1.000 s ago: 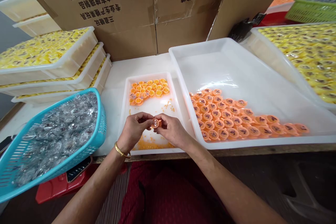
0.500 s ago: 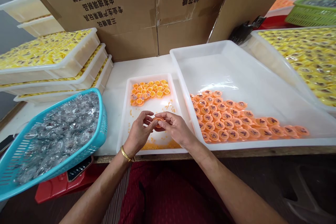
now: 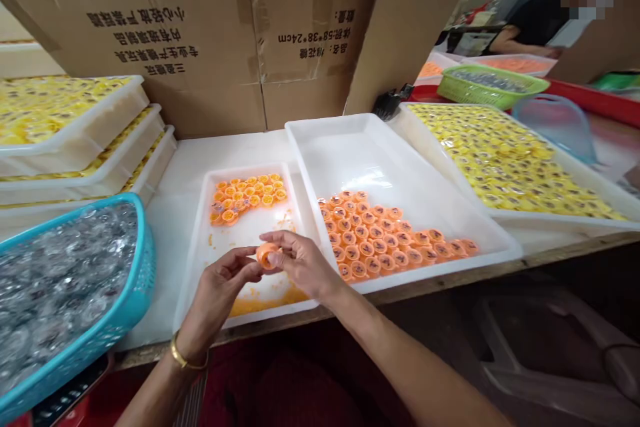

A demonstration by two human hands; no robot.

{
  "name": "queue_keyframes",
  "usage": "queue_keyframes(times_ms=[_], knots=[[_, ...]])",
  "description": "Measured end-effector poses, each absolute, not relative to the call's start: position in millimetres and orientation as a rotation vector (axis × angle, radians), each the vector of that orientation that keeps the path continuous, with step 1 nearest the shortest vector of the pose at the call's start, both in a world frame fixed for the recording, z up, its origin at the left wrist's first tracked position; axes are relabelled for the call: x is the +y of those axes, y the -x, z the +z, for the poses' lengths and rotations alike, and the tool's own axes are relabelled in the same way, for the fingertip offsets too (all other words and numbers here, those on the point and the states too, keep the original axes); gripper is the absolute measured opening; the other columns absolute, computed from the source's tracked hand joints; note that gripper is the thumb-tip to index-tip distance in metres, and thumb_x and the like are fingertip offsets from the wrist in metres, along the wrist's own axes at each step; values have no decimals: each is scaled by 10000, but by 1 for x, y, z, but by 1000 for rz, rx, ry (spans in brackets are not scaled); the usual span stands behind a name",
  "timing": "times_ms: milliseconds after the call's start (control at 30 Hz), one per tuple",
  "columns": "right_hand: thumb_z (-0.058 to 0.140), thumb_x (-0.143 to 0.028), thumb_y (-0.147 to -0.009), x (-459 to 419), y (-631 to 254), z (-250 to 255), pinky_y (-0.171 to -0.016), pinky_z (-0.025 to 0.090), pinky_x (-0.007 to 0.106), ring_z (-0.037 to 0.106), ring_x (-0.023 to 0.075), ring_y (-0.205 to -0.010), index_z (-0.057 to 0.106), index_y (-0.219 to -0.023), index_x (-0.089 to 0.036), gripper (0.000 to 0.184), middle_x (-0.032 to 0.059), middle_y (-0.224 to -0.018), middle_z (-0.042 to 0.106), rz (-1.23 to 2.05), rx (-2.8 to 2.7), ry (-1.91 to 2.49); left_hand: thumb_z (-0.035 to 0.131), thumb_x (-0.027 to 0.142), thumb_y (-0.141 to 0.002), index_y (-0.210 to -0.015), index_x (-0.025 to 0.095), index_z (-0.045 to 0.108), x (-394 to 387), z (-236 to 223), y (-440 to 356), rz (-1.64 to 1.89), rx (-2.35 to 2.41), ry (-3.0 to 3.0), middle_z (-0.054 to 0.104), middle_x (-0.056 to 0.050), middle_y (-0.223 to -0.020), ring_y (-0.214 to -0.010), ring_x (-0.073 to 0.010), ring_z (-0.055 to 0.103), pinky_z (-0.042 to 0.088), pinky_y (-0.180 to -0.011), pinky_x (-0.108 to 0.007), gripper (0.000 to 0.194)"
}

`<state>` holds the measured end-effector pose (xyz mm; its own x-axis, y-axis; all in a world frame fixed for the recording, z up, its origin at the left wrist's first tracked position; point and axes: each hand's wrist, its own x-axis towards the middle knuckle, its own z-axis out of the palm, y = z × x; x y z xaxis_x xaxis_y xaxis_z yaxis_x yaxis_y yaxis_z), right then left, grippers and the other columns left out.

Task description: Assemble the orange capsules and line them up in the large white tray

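Over the small white tray [image 3: 193,267], a small orange plastic cup [image 3: 265,255] is held up between my two hands. My right hand [image 3: 305,265] grips its right side, with the thumb across the front and a finger along the top. At its left side are the closed thumb and fingers of my left hand [image 3: 223,283]. Several orange cups with yellow-orange bits inside [image 3: 249,195] stand at the tray's far end. Loose orange grains [image 3: 265,300] lie along its near end. In the large white tray [image 3: 345,140] to the right sit rows of orange cups with dark printed tops [image 3: 376,232].
A blue basket [image 3: 143,267] of clear plastic pieces stands at the left, before stacked trays of yellow items [image 3: 85,137]. A cardboard box wall [image 3: 210,100] closes off the back. Another yellow-filled tray [image 3: 500,153], a green basket [image 3: 493,87] and a person [image 3: 533,27] are at the right.
The view has swung right, bringing a person at the far right into sight. My hands have turned the orange cup, and more of it now shows between my fingers.
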<state>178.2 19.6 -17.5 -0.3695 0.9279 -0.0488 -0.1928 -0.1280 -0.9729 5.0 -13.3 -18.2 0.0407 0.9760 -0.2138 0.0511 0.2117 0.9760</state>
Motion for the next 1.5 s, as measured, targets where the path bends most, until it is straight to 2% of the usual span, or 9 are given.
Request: queue_keyframes(times_ms=[200, 367, 533, 733, 900, 1000, 1100, 1333, 1500], knots=[[507, -227, -871, 113, -266, 9, -765, 540, 264, 675, 100, -766, 571, -1170, -186, 308, 54, -1088, 650, 915, -1484, 1588, 665, 522, -707, -966, 128, 674, -13, -25, 10, 988, 1414, -1068, 694, -68, -780, -728, -191, 652, 556, -692, -330, 471], [653, -134, -718, 172, -293, -19, -724, 501, 226, 655, 133, -780, 691, -926, -144, 212, 60, -905, 711, 825, -1659, 1847, 693, 522, -663, -889, 139, 704, -15, -37, 7, 929, 1413, -1028, 693, -66, -755, -686, -186, 647, 555, -655, -322, 445], [686, -171, -692, 185, -289, -34, -687, 465, 201, 651, 140, -762, 724, -811, -158, 125, 50, -842, 727, 785, -1812, 1974, 710, 511, -638, -860, 152, 711, -15, -40, 8, 915, 1417, -1016, 684, -53, -726, -664, -181, 638, 551, -642, -322, 422], [654, -212, -739, 183, -292, -32, -655, 459, 210, 649, 137, -686, 736, -822, -165, 126, 41, -776, 729, 755, -1943, 2042, 726, 485, -618, -836, 131, 700, -14, -36, 4, 914, 1417, -980, 673, -55, -706, -648, -175, 641, 536, -627, -309, 416], [574, -207, -809, 174, -274, -19, -875, 441, 309, 627, 194, -977, 683, -1036, -185, 253, 70, -1067, 694, 550, -1953, 1993, 687, 422, -647, -813, 129, 690, -6, -35, 6, 961, 1443, -997, 657, -46, -694, -622, -156, 627, 522, -600, -294, 337], [485, -200, -872, 159, -240, -6, -923, 425, 310, 605, 175, -1022, 642, -1112, -202, 287, 52, -1128, 667, 464, -2044, 1692, 633, 357, -694, -837, 138, 689, 2, -40, 14, 956, 1544, -1139, 647, -35, -686, -636, -156, 612, 511, -602, -287, 268], [503, -200, -869, 144, -196, 1, -931, 416, 301, 573, 184, -1060, 646, -1103, -210, 274, 45, -1153, 652, 391, -2337, 1446, 571, 298, -751, -866, 168, 696, 8, -47, 20, 915, 1681, -1398, 662, -46, -763, -670, -159, 607, 502, -626, -288, 214], [577, -163, -807, 154, -141, -17, -865, 402, 360, 470, 284, -1100, 670, -999, -139, 215, 152, -1124, 605, 154, -2595, 1644, 488, 179, -832, -1016, 167, 661, 39, -38, 26, 621, 1999, -1978, 622, -89, -958, -756, -172, 618, 471, -736, -309, 253], [547, -183, -836, 154, -138, -24, -861, 391, 358, 445, 275, -1108, 652, -1017, -159, 211, 147, -1139, 582, 57, -2607, 1662, 505, 209, -848, -1066, 167, 624, 87, -33, 20, 366, 2186, -2155, 551, -137, -1079, -968, -256, 582, 461, -762, -344, 253]])
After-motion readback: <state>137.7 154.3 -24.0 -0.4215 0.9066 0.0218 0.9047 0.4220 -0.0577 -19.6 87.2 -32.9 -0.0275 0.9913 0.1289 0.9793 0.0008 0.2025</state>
